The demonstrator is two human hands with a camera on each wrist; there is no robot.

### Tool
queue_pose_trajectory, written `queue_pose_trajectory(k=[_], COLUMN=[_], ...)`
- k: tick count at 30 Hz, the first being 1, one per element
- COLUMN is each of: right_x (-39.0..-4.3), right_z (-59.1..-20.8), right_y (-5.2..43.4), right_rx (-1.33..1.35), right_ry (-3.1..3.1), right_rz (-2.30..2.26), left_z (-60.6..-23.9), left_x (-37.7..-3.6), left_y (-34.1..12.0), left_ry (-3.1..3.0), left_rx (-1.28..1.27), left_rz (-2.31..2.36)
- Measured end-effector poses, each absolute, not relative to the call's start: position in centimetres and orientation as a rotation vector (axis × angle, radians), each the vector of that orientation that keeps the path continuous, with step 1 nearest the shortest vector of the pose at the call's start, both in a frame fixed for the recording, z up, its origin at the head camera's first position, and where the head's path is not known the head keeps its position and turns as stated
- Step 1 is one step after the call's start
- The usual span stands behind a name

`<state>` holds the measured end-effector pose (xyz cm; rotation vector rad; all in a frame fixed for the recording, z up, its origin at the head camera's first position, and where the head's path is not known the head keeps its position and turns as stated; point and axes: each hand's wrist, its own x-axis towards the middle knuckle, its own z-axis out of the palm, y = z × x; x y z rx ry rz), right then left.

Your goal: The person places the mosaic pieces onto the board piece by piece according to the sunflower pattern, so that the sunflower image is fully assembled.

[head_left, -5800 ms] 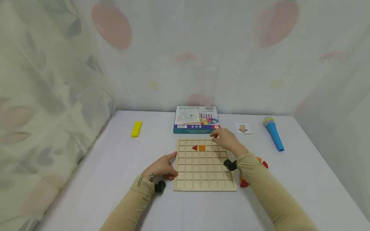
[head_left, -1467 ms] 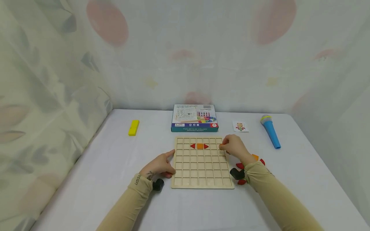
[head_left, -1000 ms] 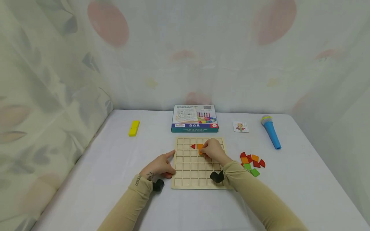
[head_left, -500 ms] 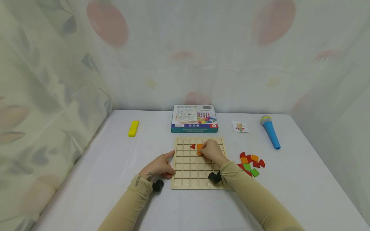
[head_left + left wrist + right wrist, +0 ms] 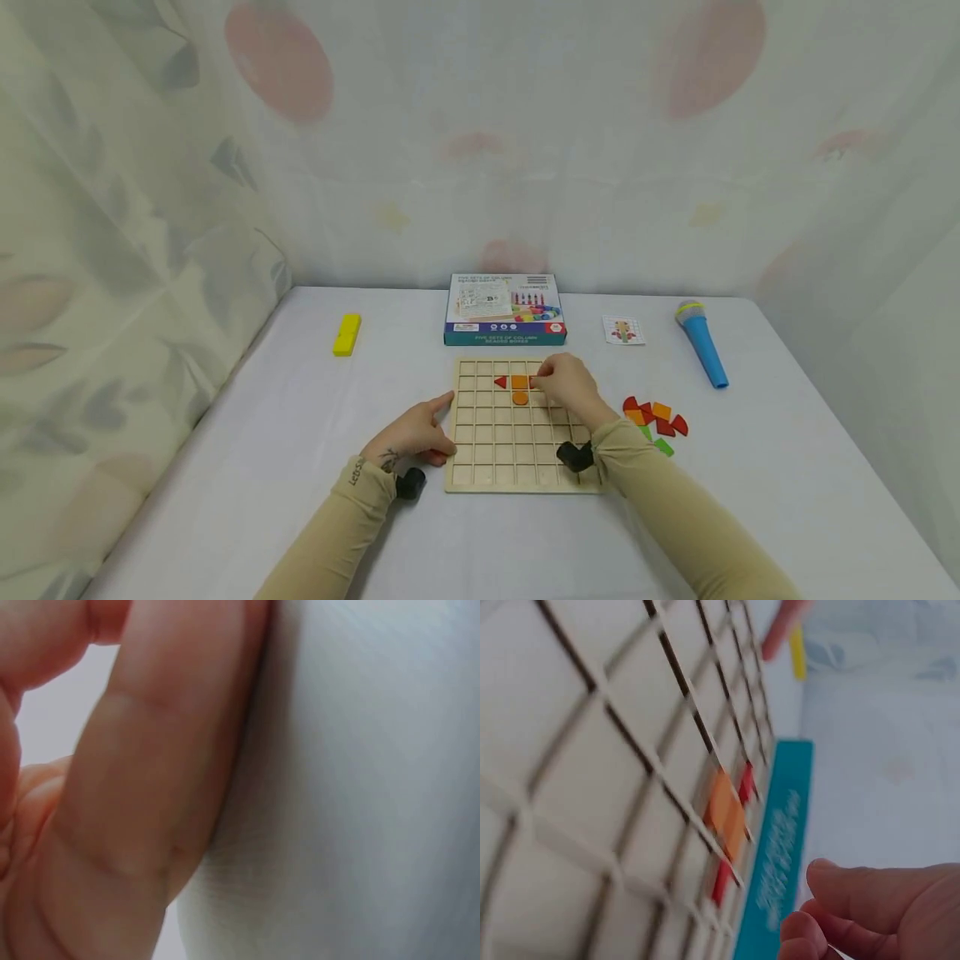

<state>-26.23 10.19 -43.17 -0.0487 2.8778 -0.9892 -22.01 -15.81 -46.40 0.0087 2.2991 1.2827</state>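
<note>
A wooden grid board (image 5: 483, 454) lies in front of me. Near its far edge, a red triangle (image 5: 501, 382) and an orange square (image 5: 519, 382) sit side by side, with an orange disc (image 5: 521, 398) just below the square. A second red triangle (image 5: 721, 882) is right of the square, partly covered by my fingers in the head view. My right hand (image 5: 567, 385) is over that spot; in the right wrist view its fingers are loosely bent and hold nothing. My left hand (image 5: 411, 429) touches the board's left edge with spread forefinger and thumb.
Several red, orange and green pieces (image 5: 663, 427) lie right of the board. Behind it is a cardboard box (image 5: 505, 327). A pattern card (image 5: 622, 330) and a blue toy microphone (image 5: 705, 346) are at the back right, a yellow block (image 5: 347, 334) at the back left.
My right hand carried the orange disc in from the board's right edge, set it below the square and let go, then shifted slightly right and away to the right-hand triangle. My left hand stayed put.
</note>
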Motion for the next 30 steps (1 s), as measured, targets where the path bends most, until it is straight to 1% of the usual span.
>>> queue_pose_trajectory(k=[6,10,14,20,30], right_x=[-25.5,-24.4,-23.3,-22.6,-22.3], right_z=[-41.3,-41.4,-42.1,-43.5,-44.2], right_y=[17.0,21.5,24.6,26.6,26.8], right_rx=[-0.096,-0.021,0.014,0.021,0.012], right_ry=[2.928,2.906,2.833,2.763,2.793], right_rz=[-0.981,-0.844,-0.694,-0.616,-0.671], left_z=[-46.3,-46.2,-46.2,-46.3,-46.3], left_x=[-21.9,-21.8,-21.8,-21.8,-21.6], left_y=[-15.8,-15.7,-15.7,-15.7,-15.7], left_ry=[2.307,2.312,2.319,2.328,2.315], left_rx=[0.016,0.019,0.015,0.013,0.033], left_rz=[1.273,1.270,1.263,1.258,1.281])
